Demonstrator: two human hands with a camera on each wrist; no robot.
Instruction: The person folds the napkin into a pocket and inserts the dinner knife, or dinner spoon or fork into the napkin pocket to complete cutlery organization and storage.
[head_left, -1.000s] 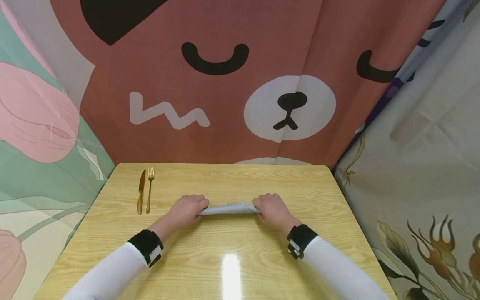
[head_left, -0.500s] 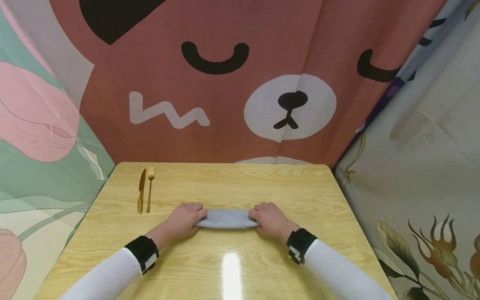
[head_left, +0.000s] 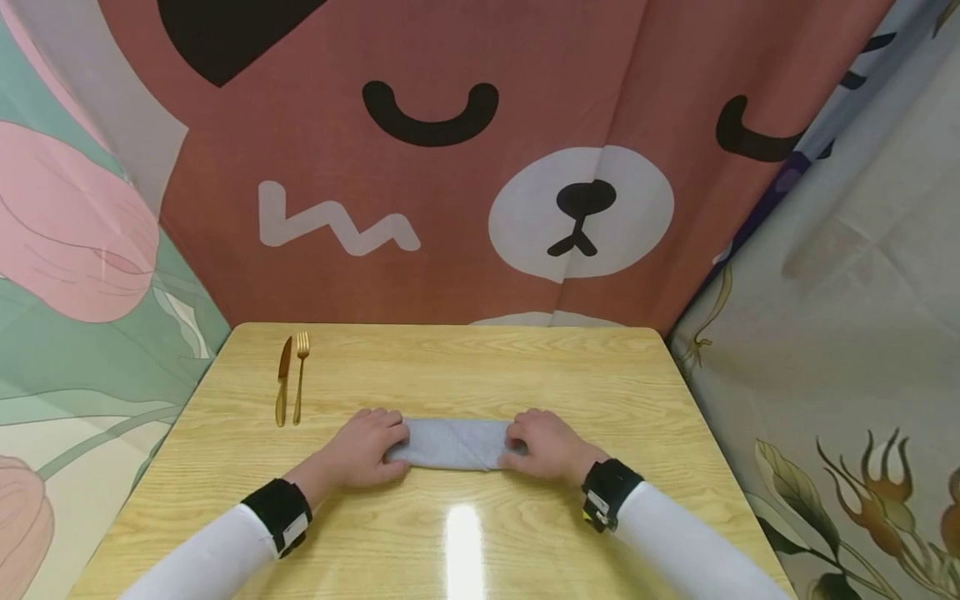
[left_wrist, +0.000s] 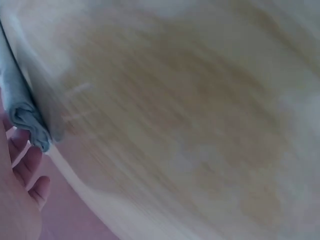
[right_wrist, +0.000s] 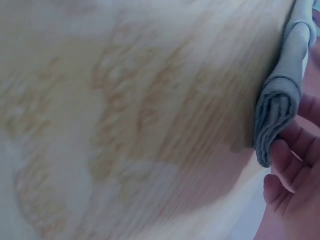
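A grey-blue folded cloth [head_left: 453,443] forms a flat strip in the middle of the wooden table [head_left: 465,367], its long side running left to right. At its left end my left hand [head_left: 367,448] holds it, fingers bent over the top and thumb by the near edge. My right hand [head_left: 549,446] holds the opposite end the same way, with a small gap showing between thumb and forefinger. Several stacked layers show at the cloth's end in the right wrist view, next to the fingertips [right_wrist: 282,150]. Parts of both ends are covered by the hands.
On the table's far left lie a gold knife [head_left: 283,382] and a gold fork [head_left: 301,379], side by side. A printed curtain [head_left: 450,292] hangs behind the back edge, with more patterned fabric [head_left: 847,333] along the right side.
Both hands have brought the cloth nearer to me. It has gone from a narrow, edge-on strip to a broad flat one, and the thumbs now show at its near side.
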